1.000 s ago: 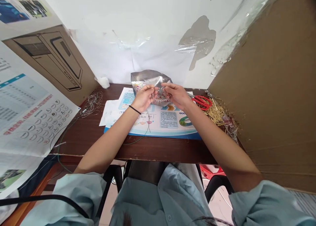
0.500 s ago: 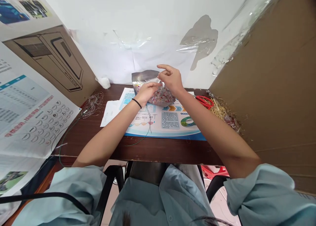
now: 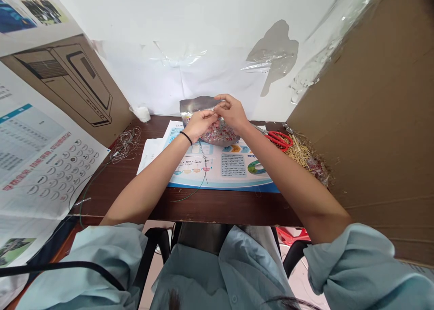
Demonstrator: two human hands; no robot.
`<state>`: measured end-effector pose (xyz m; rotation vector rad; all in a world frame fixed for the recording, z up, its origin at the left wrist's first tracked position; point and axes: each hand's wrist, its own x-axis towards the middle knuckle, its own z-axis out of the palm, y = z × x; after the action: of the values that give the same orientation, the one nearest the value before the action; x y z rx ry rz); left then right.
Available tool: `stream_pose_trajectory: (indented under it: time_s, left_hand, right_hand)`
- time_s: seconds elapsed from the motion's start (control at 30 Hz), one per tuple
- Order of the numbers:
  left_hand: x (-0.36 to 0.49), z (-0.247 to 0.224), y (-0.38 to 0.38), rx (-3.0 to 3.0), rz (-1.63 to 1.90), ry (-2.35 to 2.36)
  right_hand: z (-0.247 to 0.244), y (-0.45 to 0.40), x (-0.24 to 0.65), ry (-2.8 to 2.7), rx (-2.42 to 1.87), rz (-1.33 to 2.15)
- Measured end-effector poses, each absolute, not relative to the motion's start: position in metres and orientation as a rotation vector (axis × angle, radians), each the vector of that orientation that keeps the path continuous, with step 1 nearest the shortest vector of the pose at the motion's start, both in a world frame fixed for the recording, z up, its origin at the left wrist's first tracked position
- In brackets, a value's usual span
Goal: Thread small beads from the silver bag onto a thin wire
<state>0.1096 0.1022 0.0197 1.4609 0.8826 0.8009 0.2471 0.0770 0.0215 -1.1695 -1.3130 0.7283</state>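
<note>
A clear-fronted silvery pouch [image 3: 222, 137] full of small multicoloured bits, apparently beads, lies on the printed sheet behind my hands. My left hand [image 3: 200, 124], with a black band at its wrist, is closed in a pinch just in front of the pouch. From beneath it a thin dark thread [image 3: 205, 163] hangs down over the sheet toward the table's front edge. My right hand [image 3: 233, 114] is pinched too, its fingertips meeting the left fingertips above the pouch. Whatever sits between the right fingers is too small to make out.
Red-handled scissors [image 3: 280, 140] lie at right beside a pile of golden strands [image 3: 301, 154]. A tangle of clear line [image 3: 127, 145] and a white wad [image 3: 142, 114] are at left. Cardboard walls [image 3: 373, 120] enclose the dark wooden table [image 3: 230, 206] on both sides.
My right hand has come down and left, bringing its fingertips from just above the left hand to meet the left fingertips. My left hand has shifted only slightly.
</note>
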Motion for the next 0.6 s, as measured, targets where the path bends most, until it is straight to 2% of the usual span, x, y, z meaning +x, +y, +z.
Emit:
stream_pose_trajectory:
  time_s: [0.17,0.4,0.6]
  left_hand:
    - [0.109,0.016,0.113,1.605,0.890,0.910]
    - [0.106,0.027,0.113,2.161,0.979,1.201]
    - [0.103,0.046,0.112,2.389,0.959,1.140]
  right_hand:
    - [0.019,0.077,0.248,-1.276,-1.139,0.733]
    - [0.006,0.074,0.249,-1.215,-1.303,0.648]
    - [0.003,0.075,0.251,-1.461,-1.229,0.658]
